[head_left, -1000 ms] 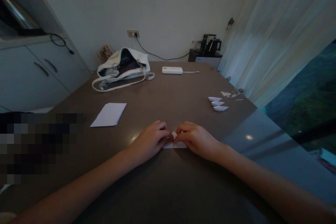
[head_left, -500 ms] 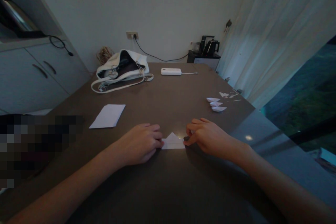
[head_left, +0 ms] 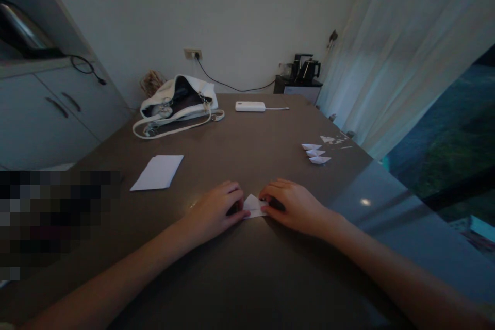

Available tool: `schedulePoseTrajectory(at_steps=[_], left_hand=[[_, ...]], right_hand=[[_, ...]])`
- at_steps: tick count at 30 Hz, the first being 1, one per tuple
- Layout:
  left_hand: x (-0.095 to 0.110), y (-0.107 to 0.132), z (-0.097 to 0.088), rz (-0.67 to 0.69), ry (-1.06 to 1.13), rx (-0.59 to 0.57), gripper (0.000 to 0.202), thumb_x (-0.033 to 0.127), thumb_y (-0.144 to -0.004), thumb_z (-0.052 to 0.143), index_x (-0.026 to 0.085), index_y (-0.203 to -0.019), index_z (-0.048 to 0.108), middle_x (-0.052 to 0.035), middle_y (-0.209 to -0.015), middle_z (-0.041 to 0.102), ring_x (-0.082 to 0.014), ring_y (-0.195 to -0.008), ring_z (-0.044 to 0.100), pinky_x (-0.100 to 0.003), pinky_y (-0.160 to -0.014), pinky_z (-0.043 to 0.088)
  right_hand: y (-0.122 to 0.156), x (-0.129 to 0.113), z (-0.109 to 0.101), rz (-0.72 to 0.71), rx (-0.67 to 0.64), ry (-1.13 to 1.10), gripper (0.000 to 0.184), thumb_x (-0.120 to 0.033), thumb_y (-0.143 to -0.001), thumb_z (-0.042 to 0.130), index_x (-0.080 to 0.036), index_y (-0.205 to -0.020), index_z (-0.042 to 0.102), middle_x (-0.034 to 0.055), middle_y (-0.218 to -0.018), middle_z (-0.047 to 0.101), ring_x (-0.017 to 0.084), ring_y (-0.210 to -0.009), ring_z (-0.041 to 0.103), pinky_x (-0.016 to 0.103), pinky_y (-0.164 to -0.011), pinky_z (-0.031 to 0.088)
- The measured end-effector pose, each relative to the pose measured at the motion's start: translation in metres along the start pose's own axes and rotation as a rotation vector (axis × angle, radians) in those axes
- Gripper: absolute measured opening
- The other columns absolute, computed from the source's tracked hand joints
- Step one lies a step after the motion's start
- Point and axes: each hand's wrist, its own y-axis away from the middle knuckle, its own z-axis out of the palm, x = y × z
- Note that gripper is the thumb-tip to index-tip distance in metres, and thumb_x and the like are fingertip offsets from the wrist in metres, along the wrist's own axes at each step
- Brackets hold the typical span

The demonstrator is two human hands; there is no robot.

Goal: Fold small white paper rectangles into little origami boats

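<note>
A small folded white paper piece [head_left: 253,205] lies on the brown table [head_left: 240,268] just in front of me. My left hand [head_left: 214,211] rests on its left end with the fingers curled and pinching the paper. My right hand [head_left: 292,206] presses on its right end, fingers bent down onto it. Only the middle peak of the paper shows between the two hands. Three small finished paper boats [head_left: 316,153] sit in a row further off to the right.
A flat white sheet [head_left: 158,172] lies to the left. A white handbag [head_left: 176,103] and a white power bank [head_left: 250,106] with its cable sit at the far side. Paper scraps [head_left: 334,139] lie near the right edge. A curtain hangs at the right.
Half a second ago the hands were apart at the two ends of the folded paper, showing its whole triangle. Now both hands have closed in over it again.
</note>
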Motion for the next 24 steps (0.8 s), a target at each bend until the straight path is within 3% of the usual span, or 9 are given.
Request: schedulePoseTrajectory(at_steps=[4, 8, 15, 18, 21, 24], left_hand=[[-0.001, -0.001, 0.009, -0.053, 0.135, 0.06, 0.004, 0.019, -0.082, 0.06, 0.017, -0.081, 0.057, -0.0016, -0.083, 0.057, -0.0156, -0.078, 0.054, -0.026, -0.069, 0.041], [-0.001, -0.001, 0.01, -0.127, 0.251, 0.099, 0.012, 0.013, -0.077, 0.064, 0.017, -0.086, 0.058, -0.0004, -0.081, 0.06, -0.0138, -0.073, 0.056, -0.024, -0.065, 0.042], [0.003, 0.0, 0.006, -0.043, 0.297, 0.171, 0.005, 0.012, -0.078, 0.059, 0.017, -0.08, 0.058, 0.0001, -0.078, 0.061, -0.0127, -0.072, 0.058, -0.024, -0.065, 0.044], [0.005, -0.001, 0.005, -0.05, 0.297, 0.214, 0.01, 0.015, -0.077, 0.062, 0.016, -0.086, 0.059, -0.0016, -0.083, 0.059, -0.0133, -0.074, 0.058, -0.025, -0.066, 0.047], [0.005, -0.002, 0.005, -0.054, 0.268, 0.192, 0.019, 0.016, -0.076, 0.065, 0.016, -0.095, 0.059, -0.0014, -0.082, 0.061, -0.0134, -0.072, 0.058, -0.025, -0.064, 0.047], [0.002, 0.0, 0.004, 0.032, 0.166, 0.174, 0.006, 0.012, -0.081, 0.059, 0.016, -0.084, 0.061, -0.0017, -0.079, 0.062, -0.0132, -0.071, 0.057, -0.024, -0.064, 0.045]], right_hand=[[-0.002, 0.001, 0.009, 0.054, 0.052, -0.037, 0.015, -0.024, -0.081, 0.063, -0.018, -0.095, 0.064, 0.0042, -0.089, 0.063, 0.018, -0.083, 0.056, 0.028, -0.072, 0.041], [-0.004, 0.002, 0.015, 0.081, 0.089, -0.122, 0.017, -0.021, -0.08, 0.064, -0.017, -0.096, 0.065, 0.0046, -0.088, 0.061, 0.016, -0.081, 0.056, 0.026, -0.071, 0.042], [-0.006, -0.001, 0.016, 0.204, 0.101, -0.314, 0.013, -0.018, -0.072, 0.069, -0.016, -0.084, 0.066, 0.0007, -0.075, 0.06, 0.011, -0.065, 0.053, 0.022, -0.059, 0.039], [-0.007, -0.002, 0.016, 0.244, 0.07, -0.423, 0.008, -0.016, -0.074, 0.066, -0.015, -0.081, 0.065, -0.0022, -0.065, 0.058, 0.01, -0.058, 0.052, 0.02, -0.055, 0.038], [-0.006, -0.003, 0.016, 0.212, 0.088, -0.46, 0.008, -0.015, -0.076, 0.065, -0.015, -0.084, 0.065, -0.002, -0.065, 0.06, 0.01, -0.058, 0.053, 0.019, -0.054, 0.039], [-0.005, -0.002, 0.013, 0.037, 0.161, -0.334, 0.008, -0.013, -0.079, 0.062, -0.015, -0.085, 0.067, 0.002, -0.074, 0.064, 0.013, -0.07, 0.056, 0.023, -0.064, 0.042]])
